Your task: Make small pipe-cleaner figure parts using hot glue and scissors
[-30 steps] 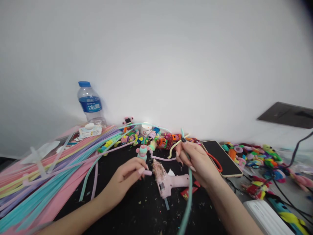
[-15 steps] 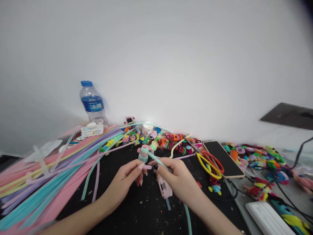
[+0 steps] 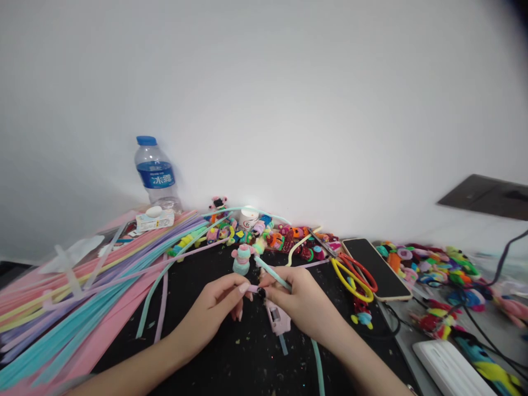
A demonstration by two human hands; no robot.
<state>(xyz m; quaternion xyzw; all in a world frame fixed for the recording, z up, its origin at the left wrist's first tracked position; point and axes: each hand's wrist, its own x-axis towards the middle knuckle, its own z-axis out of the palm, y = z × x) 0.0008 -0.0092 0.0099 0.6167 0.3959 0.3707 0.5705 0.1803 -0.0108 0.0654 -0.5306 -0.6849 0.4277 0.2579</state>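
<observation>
1. Pinch grips on both sides: left hand (image 3: 220,302) has a short lilac piece (image 3: 252,288) between thumb and fingers; right hand (image 3: 299,300) has thumb and fingers pressed at that piece's right end, with a mint stem (image 3: 270,271) running through the same hand. Fingertips of the two hands nearly meet, just nearer than the small figure.
2. Far left: water bottle (image 3: 155,176), blue cap, against the wall (image 3: 264,110). Small printed box (image 3: 155,221) just nearer, white oval object (image 3: 154,211) on top.
3. Left, running to the near edge: big spread of fuzzy stems (image 3: 78,308), pink, yellow, purple, teal.
4. Middle, far: row of colorful fuzzy figures (image 3: 274,240) near the wall, white cup (image 3: 248,218) among them.
5. Middle: small pink-and-mint figure (image 3: 241,261), upright on the black surface (image 3: 214,357), just beyond the left fingers, held by neither hand.
6. Middle, near: pink glue gun (image 3: 278,319), partly hidden by the right hand, glue stick (image 3: 282,345) poking out the near end.
7. Right of the right hand: scissors, red and yellow handles (image 3: 352,275), close to a dark-screen phone (image 3: 377,269).
8. Right: heap of fuzzy figures (image 3: 429,264), black cables (image 3: 474,324), white block (image 3: 454,368) nearer. Dark plate (image 3: 487,195) on the wall, far right.
</observation>
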